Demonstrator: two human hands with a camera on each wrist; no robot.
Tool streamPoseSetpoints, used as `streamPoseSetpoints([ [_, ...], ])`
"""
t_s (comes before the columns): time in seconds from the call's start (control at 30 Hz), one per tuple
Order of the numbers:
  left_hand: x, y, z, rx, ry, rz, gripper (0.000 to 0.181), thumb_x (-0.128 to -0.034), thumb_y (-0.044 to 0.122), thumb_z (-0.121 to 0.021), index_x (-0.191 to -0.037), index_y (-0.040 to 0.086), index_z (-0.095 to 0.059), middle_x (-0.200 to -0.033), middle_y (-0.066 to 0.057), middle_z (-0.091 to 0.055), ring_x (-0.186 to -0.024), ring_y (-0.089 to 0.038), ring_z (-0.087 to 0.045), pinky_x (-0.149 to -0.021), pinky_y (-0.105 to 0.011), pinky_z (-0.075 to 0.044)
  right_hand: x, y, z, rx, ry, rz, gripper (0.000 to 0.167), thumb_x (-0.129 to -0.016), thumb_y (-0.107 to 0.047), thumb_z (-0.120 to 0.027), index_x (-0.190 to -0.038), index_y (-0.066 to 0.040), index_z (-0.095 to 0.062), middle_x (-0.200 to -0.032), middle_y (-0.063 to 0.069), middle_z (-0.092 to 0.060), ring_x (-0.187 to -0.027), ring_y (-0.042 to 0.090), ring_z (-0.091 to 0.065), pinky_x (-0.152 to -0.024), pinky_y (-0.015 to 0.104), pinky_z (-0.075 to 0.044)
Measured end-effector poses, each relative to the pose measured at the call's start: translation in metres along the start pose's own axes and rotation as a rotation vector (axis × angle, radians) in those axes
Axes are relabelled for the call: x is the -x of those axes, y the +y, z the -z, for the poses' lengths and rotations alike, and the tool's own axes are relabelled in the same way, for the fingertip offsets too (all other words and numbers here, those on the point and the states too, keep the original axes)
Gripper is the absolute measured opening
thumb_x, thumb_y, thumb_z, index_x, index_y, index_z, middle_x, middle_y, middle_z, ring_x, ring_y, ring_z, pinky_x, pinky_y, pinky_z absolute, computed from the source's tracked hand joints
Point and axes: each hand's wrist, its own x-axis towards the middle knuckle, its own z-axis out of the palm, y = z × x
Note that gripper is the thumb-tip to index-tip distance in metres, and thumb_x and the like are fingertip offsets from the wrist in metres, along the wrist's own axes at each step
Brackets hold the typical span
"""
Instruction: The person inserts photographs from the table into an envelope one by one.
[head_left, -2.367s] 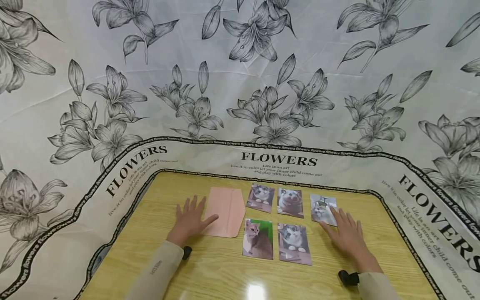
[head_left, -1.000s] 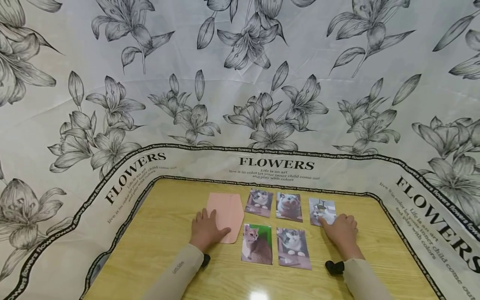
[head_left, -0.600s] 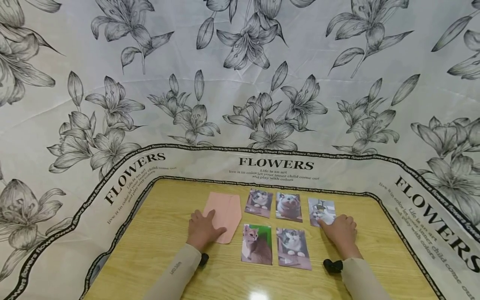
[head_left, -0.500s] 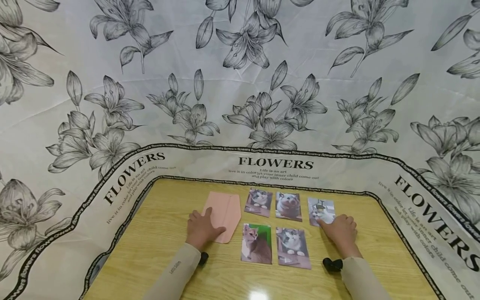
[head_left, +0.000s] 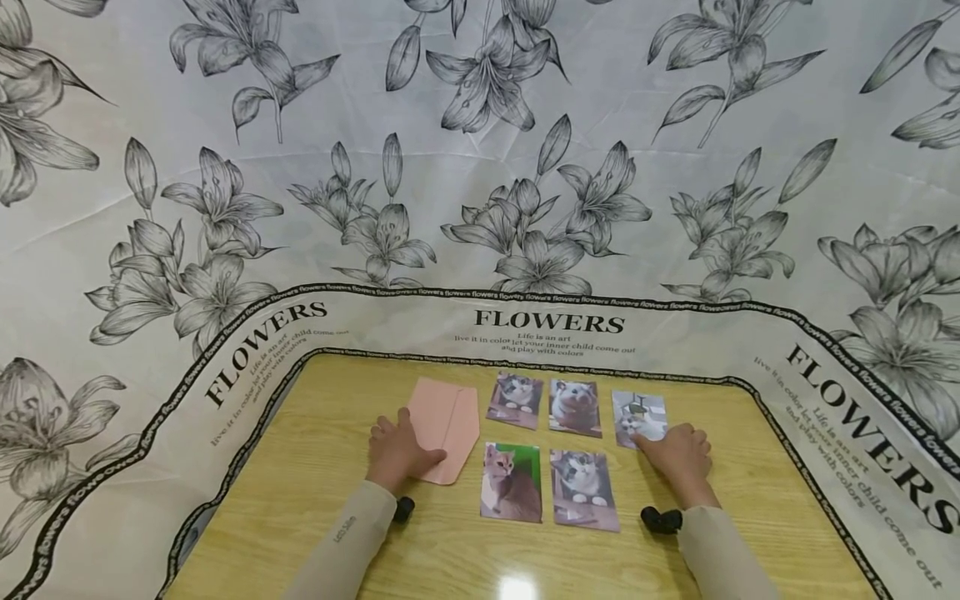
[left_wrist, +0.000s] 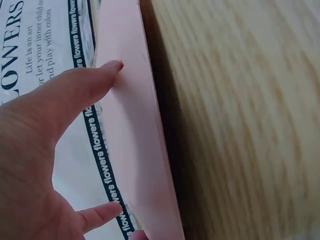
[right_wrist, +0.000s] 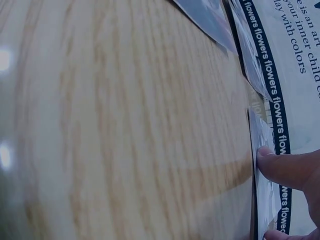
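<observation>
In the head view, a pink envelope (head_left: 455,417) lies on the wooden table at left. My left hand (head_left: 399,454) holds it at its left side, thumb on the upper face, other fingers curled by the left edge. The left wrist view shows the thumb tip (left_wrist: 114,67) on the pink paper (left_wrist: 135,130). At right, my right hand (head_left: 678,458) grips a photo card of a white cat (head_left: 639,412), thumb on its lower part, fingers bent by its right edge. The right wrist view shows that thumb (right_wrist: 280,165) on the card (right_wrist: 262,195), seen nearly edge-on.
Between the hands lie more photo cards: a grey-white cat (head_left: 516,400), a white animal (head_left: 575,407), a brown cat on green (head_left: 512,483) and another grey-white cat (head_left: 585,490). A flower-printed cloth (head_left: 555,329) borders the table (head_left: 450,550).
Both hands had spread fingers earlier; now they are bent at the envelope and the card. The envelope shifted slightly left with my left hand. The other cards stay put.
</observation>
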Motion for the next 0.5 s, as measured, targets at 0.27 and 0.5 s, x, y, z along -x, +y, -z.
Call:
streamPoseSetpoints([
  [0.27,-0.0041,-0.0024,-0.0032,0.104,-0.064,-0.014,0.122,-0.0826,0.049,-0.089,-0.168,-0.003,-0.019,-0.148,-0.041,-0.034,-0.133,-0.054,-0.045,-0.105,-0.063,-0.046,-0.0032,-0.0011,-0.0001,0.009,-0.015,-0.037,0.094,-0.095,-0.052,-0.073,-0.126,0.03,-0.039,-0.112,0.041,-0.039,-0.11,0.055,-0.042,-0.091,0.065,-0.042],
  [0.5,-0.0063,0.0007,-0.0036,0.092,-0.088,-0.04,0.12,-0.0865,0.055,-0.082,-0.171,0.003,-0.016,-0.152,-0.04,-0.034,-0.128,-0.053,-0.051,-0.094,-0.063,-0.052,-0.0034,-0.0013,0.003,-0.025,-0.037,-0.045,0.096,-0.095,-0.052,-0.073,-0.128,0.03,-0.037,-0.115,0.042,-0.038,-0.11,0.054,-0.04,-0.092,0.065,-0.04],
])
